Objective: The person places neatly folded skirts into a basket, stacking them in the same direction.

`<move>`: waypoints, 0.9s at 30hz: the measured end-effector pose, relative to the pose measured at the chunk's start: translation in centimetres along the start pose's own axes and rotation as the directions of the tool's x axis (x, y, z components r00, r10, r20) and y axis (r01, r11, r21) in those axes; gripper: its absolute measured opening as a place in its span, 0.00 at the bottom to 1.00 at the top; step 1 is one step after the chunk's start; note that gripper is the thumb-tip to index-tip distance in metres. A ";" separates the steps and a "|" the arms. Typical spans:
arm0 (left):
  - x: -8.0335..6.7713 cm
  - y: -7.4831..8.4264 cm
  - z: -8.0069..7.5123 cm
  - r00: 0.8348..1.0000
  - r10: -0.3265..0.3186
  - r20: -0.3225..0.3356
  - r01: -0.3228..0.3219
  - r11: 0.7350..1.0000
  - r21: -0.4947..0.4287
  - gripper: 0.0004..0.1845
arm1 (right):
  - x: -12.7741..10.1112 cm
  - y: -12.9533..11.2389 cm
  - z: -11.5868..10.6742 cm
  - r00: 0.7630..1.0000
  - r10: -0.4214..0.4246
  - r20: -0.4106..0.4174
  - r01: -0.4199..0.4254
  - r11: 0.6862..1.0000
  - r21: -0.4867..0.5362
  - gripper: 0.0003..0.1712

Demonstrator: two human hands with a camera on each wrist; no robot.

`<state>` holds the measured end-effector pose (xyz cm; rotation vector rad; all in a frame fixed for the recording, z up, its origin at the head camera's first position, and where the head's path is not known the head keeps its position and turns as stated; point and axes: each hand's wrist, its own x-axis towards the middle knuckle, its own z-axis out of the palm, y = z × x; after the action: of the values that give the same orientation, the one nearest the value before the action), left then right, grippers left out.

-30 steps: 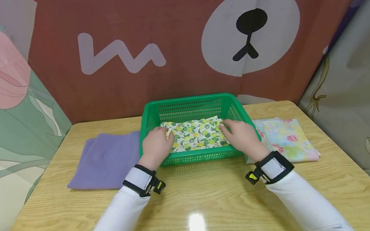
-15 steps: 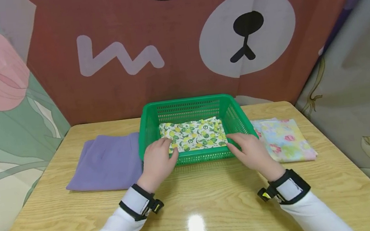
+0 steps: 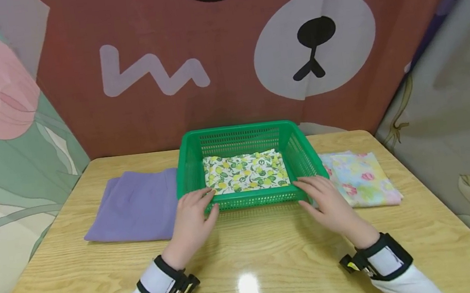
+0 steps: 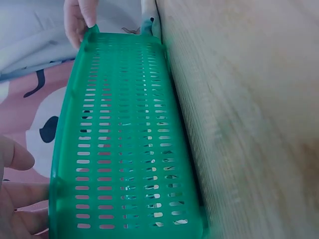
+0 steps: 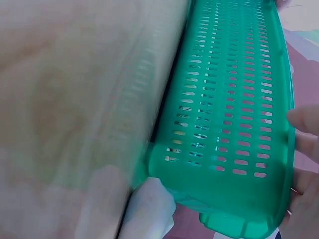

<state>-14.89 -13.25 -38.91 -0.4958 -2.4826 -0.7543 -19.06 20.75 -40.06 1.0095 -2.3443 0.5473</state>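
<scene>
A green plastic basket [image 3: 297, 148] stands at the middle back of the wooden table. A folded lemon-print cloth [image 3: 244, 172] lies flat inside it. My left hand [image 3: 194, 210] lies at the basket's front-left corner, fingers relaxed and reaching the rim. My right hand [image 3: 322, 197] lies at the front-right corner in the same way. Neither hand holds anything. The left wrist view shows the basket's slotted front wall [image 4: 124, 144] with my left fingers [image 4: 12, 191] beside it. In the right wrist view the wall [image 5: 234, 99] fills the frame with my right fingers [image 5: 305, 144] at its edge.
A folded purple cloth [image 3: 136, 205] lies left of the basket. A folded pastel floral cloth [image 3: 359, 177] lies to its right. Printed fabric backdrops close in the table at the back and both sides. Bare wooden tabletop [image 3: 249, 262] lies in front of the basket.
Both hands have let go of the lemon-print cloth and drawn back out of the basket to its front corners. The cloth stays flat inside.
</scene>
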 end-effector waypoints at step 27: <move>-4.4 0.5 -0.7 1.000 -0.007 0.006 0.008 0.981 -0.192 0.18 | -3.7 -0.8 -1.6 0.964 0.252 0.088 -0.257 0.964 0.060 0.11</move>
<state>-10.82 -14.13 -40.60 -0.5570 -2.4300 -1.0029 -15.82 23.11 -40.93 0.7763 -2.5615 0.7034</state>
